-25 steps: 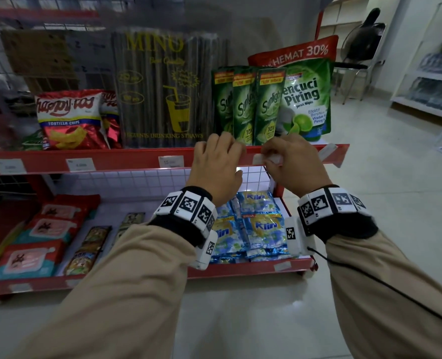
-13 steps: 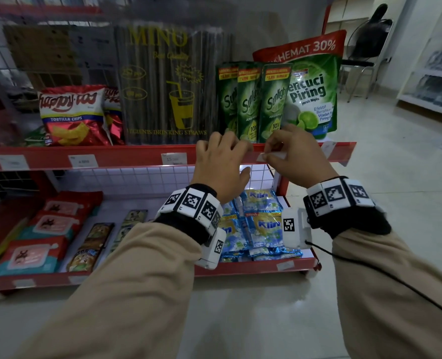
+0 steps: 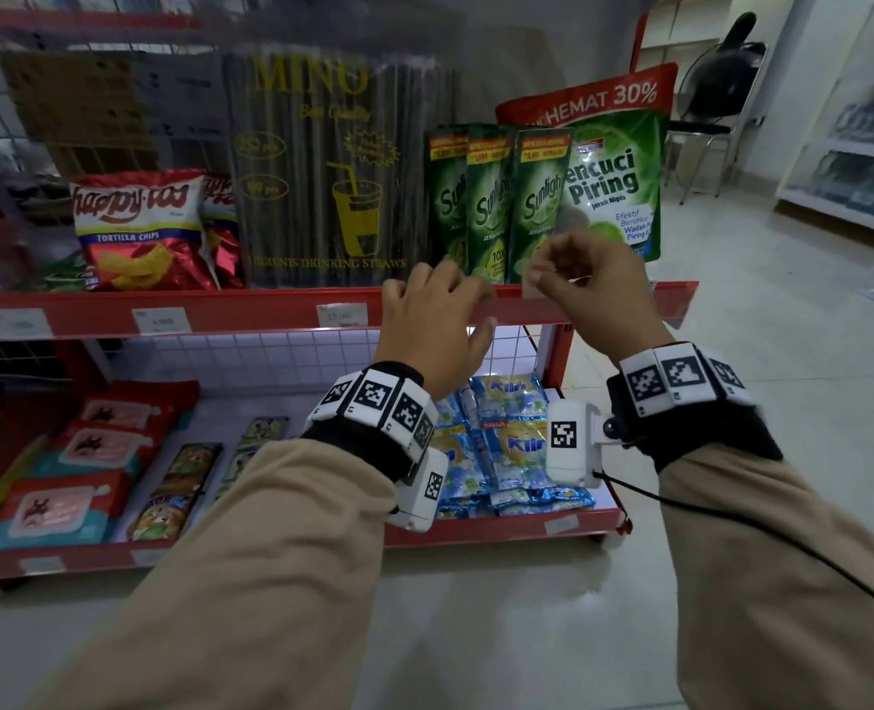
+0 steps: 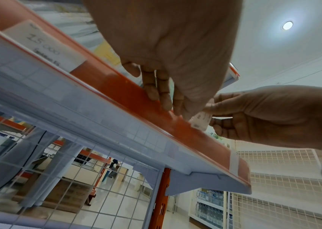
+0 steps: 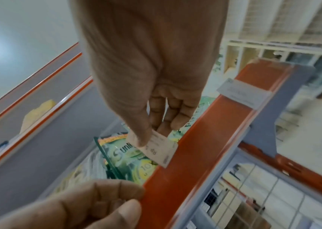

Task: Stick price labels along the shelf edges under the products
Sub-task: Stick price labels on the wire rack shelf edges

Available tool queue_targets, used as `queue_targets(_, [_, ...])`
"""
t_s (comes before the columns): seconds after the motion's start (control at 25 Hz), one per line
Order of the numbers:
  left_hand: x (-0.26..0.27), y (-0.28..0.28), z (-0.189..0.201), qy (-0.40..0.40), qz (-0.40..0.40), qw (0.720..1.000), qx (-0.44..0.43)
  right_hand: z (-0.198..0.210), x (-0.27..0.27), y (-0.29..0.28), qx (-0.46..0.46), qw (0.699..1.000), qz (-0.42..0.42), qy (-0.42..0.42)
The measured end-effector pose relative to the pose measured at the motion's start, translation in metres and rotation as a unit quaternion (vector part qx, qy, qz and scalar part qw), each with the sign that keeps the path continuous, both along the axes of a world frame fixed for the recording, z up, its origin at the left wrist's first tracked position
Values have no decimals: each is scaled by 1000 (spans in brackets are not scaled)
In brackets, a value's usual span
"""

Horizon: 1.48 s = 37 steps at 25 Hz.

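Red two-tier shop shelf [image 3: 250,312], products standing on top tier, more lying below

Big pack of drinking straws [image 3: 337,166], tortilla chips [image 3: 137,228] to its left, green dish-soap pouches [image 3: 496,207] toward right end

Red shelf edge [image 4: 175,124] along front of upper tier, three price labels already stuck on it, nearest one [image 3: 341,315] under the straws

Left hand [image 3: 432,320] draped over the edge under the pouches, fingers [image 4: 157,91] lying fairly straight and pressing on the red strip, gripping nothing

Right hand [image 3: 586,289] just beside, raised in front of the pouches, thumb and fingers pinching a small white price label [image 5: 157,148]

Label's lower corner touching or nearly touching the top of the edge; not yet laid flat

Handling, as a judgement: thin paper, almost weightless, floppy, likely sticky on the back, prone to curl, crease or fold onto itself

Best held by one end only, fingers off the adhesive, free end set down first, then smoothed along the strip

Risk of crooked placement if pressed down all at once
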<state>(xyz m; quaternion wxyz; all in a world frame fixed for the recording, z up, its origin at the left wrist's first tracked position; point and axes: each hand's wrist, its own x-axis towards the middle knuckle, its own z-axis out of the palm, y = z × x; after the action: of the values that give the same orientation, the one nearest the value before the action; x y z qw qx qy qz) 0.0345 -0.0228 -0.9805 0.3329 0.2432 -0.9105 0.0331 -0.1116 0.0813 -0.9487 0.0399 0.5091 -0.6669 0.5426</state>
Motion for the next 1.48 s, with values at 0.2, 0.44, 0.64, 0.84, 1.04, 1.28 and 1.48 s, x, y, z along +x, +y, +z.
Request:
queue_targets(0.2, [-2, 2, 0, 87, -34, 993, 67, -2, 13, 1, -82, 965, 104, -228])
queue_targets(0.44, [-5, 0, -1, 70, 8, 995, 73, -7, 23, -3, -65, 973, 79, -209])
queue_targets(0.64, [-5, 1, 0, 76, 6, 995, 63, -7, 14, 3, 22, 999, -28, 28])
queue_targets(0.84, [-3, 5, 2, 67, 18, 997, 36, -3, -1, 7, 5, 991, -94, 96])
queue_targets(1.04, [-8, 8, 8, 28, 40, 999, 4, -9, -2, 1, 84, 978, -74, 177])
queue_targets(1.28, [-10, 6, 7, -4, 50, 999, -14, -10, -3, 1, 105, 970, -68, 209])
queue_targets(1.48, [-13, 3, 7, -17, 56, 998, -26, -5, -6, 6, 171, 953, -59, 242])
